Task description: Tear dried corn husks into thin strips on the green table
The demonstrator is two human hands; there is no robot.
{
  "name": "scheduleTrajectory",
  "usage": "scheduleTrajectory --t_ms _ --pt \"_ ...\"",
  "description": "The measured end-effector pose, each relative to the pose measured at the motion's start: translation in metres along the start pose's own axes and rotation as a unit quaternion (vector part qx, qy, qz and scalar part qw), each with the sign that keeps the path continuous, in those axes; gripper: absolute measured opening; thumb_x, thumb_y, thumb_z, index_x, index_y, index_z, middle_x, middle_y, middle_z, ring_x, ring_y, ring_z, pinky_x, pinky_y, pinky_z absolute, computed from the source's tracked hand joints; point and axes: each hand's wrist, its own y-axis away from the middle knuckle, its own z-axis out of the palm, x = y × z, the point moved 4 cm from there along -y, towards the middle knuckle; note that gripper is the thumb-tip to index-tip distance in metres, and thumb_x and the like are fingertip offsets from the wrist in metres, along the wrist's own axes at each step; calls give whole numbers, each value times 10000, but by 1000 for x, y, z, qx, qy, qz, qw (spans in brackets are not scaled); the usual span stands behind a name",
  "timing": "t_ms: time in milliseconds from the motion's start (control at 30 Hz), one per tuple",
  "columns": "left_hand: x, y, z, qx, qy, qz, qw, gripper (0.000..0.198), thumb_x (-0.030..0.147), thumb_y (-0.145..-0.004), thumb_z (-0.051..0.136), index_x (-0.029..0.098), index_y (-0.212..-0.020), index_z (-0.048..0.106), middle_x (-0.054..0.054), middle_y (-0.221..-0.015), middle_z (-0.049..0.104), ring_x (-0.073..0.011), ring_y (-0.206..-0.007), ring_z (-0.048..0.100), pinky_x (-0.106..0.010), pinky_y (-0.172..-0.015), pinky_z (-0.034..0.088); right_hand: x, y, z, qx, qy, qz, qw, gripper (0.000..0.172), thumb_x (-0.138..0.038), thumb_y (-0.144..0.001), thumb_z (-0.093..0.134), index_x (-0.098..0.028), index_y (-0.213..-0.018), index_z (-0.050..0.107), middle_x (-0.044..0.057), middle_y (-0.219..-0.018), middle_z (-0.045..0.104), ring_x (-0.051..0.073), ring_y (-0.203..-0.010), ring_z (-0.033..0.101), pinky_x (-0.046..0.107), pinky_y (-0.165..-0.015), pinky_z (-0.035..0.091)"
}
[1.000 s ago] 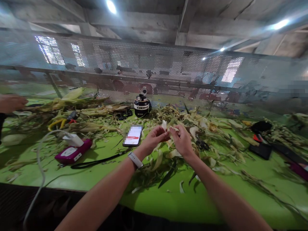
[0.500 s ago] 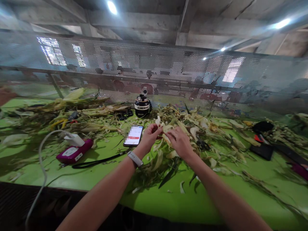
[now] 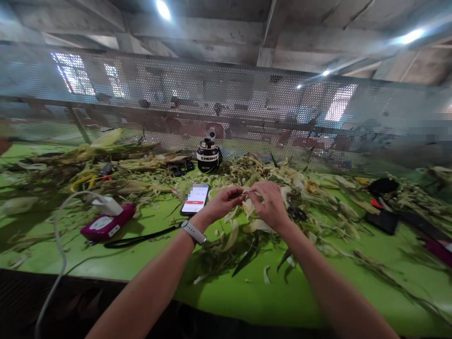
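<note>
My left hand (image 3: 226,203) and my right hand (image 3: 270,203) meet over a heap of pale, husk-like leaves (image 3: 231,238). The thumb and fingers of each are pinched, with fingertips almost touching. Whatever small piece lies between them is hidden or too small to name. A grey band circles my left wrist. Just left of that hand lies a phone (image 3: 195,200) with a lit screen. Black-handled scissors or a similar tool (image 3: 297,212) rest in the leaves beyond my right wrist.
A purple power strip (image 3: 106,226) with a white plug (image 3: 108,205) and cable stands at left. A black bottle (image 3: 208,157) is near the perforated screen (image 3: 240,113). Plant scraps (image 3: 141,167) cover much of the green table (image 3: 282,301). A person's hand (image 3: 4,145) shows at far left.
My left hand has moved slightly right and its fingers now point toward my right hand, which has turned over more. The pale petal-like piece above the left fingers is no longer visible.
</note>
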Motion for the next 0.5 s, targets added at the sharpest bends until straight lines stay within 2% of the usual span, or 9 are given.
scheduleTrajectory --t_ms 100,233,500 --pt "-1 1 -2 22 5 -10 1000 351 436 -671 716 153 -863 637 3 -761 581 -97 -681 486 -242 -670 391 2 -1 -3 5 3 -12 1000 134 -288 -869 538 -209 -825 637 54 -860 628 206 -850 531 331 -781 364" --pt "-3 1 -3 36 8 -20 999 339 433 -652 729 151 -811 629 10 -706 573 -92 -630 484 -232 -626 392 2 -2 1 -35 -52 -30 998 160 -275 -881 508 -209 -818 640 57 -866 655 201 -857 557 328 -790 395" --pt "-7 0 -5 42 9 -28 999 325 415 -628 753 143 -757 629 15 -666 560 -82 -596 492 -231 -622 419 9 0 8 -53 -105 3 993 174 -285 -879 491 -212 -825 639 66 -903 684 211 -861 593 361 -828 419"
